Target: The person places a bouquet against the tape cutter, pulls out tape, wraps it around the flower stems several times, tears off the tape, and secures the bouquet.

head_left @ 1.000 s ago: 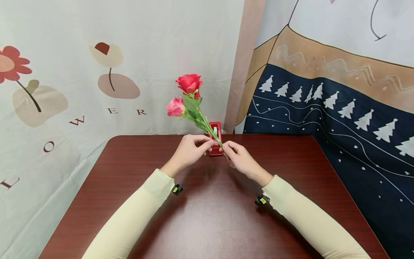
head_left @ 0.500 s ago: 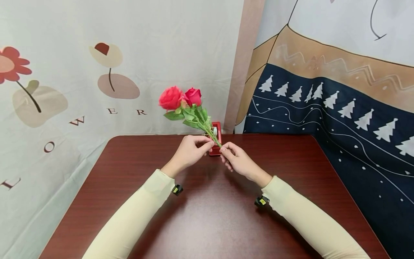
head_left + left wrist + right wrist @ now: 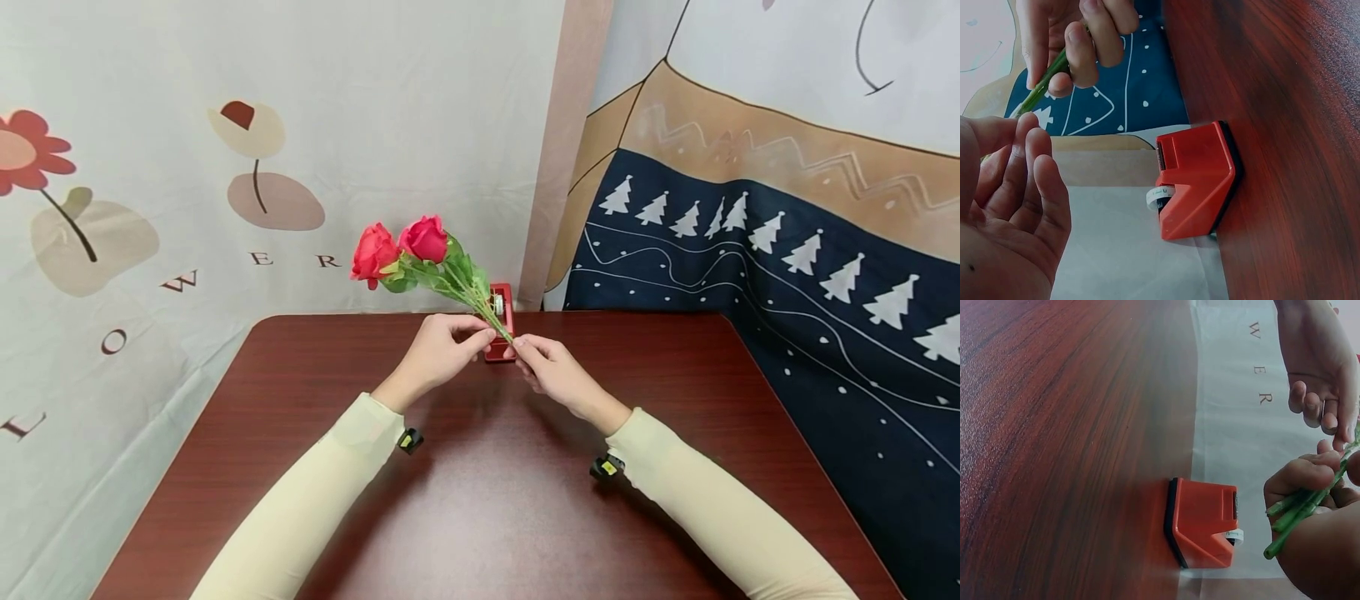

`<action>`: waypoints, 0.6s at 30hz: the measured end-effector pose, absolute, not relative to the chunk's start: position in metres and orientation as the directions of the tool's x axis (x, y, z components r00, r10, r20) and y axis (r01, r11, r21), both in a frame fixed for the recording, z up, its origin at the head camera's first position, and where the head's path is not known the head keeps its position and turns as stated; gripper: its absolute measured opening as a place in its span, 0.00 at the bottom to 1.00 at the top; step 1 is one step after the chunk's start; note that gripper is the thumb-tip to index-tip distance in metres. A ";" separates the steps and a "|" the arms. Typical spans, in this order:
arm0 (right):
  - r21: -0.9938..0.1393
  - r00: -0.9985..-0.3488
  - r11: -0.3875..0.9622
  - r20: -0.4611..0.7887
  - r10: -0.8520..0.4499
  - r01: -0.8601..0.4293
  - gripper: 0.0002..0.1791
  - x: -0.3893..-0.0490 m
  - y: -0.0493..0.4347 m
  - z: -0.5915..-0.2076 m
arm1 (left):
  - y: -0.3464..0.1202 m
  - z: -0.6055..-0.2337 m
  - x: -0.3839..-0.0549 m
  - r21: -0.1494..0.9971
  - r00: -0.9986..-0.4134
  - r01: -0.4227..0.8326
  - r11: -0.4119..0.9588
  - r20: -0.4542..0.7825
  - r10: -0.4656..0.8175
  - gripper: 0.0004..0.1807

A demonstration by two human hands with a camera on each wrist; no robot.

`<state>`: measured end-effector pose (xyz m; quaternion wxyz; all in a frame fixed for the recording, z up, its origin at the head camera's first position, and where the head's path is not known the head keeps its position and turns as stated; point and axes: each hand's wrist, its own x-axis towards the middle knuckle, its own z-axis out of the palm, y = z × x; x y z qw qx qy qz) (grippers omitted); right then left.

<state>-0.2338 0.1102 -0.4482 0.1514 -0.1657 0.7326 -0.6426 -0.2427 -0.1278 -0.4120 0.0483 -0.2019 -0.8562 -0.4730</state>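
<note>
A bunch of roses (image 3: 425, 240) with red-pink blooms and green leaves slants up to the left, held above the table. My right hand (image 3: 558, 373) pinches the lower ends of the green stems (image 3: 1294, 522) between thumb and fingers; several cut ends stick out past the hand in the right wrist view. Just above it, my left hand (image 3: 438, 354) pinches at the stems with thumb and index finger, its other fingers loosely curled. Behind the hands stands a red tape dispenser (image 3: 1200, 178) with a small white roll, partly covered by the stems in the head view.
The dark red wooden table (image 3: 480, 500) runs to a back edge near the dispenser. A pale printed curtain (image 3: 420, 100) hangs behind it, and a navy cloth with white trees (image 3: 675, 258) hangs at the right.
The roses have turned about their stems; the blooms have swung left and lower, with different flowers facing the head camera. The left hand stays in place, while the right fingers shift on the stem ends.
</note>
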 end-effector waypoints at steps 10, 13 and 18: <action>-0.993 -0.897 0.101 0.017 -0.442 -0.069 0.16 -0.233 0.106 -0.449 | -0.128 -0.413 -0.245 0.777 -0.913 0.397 0.488 0.280 0.297 0.07; -0.993 -0.895 0.096 0.017 -0.446 -0.066 0.15 -0.234 0.106 -0.450 | -0.129 -0.412 -0.245 0.773 -0.913 0.397 0.495 0.279 0.297 0.07; -0.992 -0.891 0.091 0.035 -0.452 -0.085 0.14 -0.235 0.106 -0.450 | -0.129 -0.411 -0.244 0.773 -0.915 0.392 0.498 0.272 0.298 0.07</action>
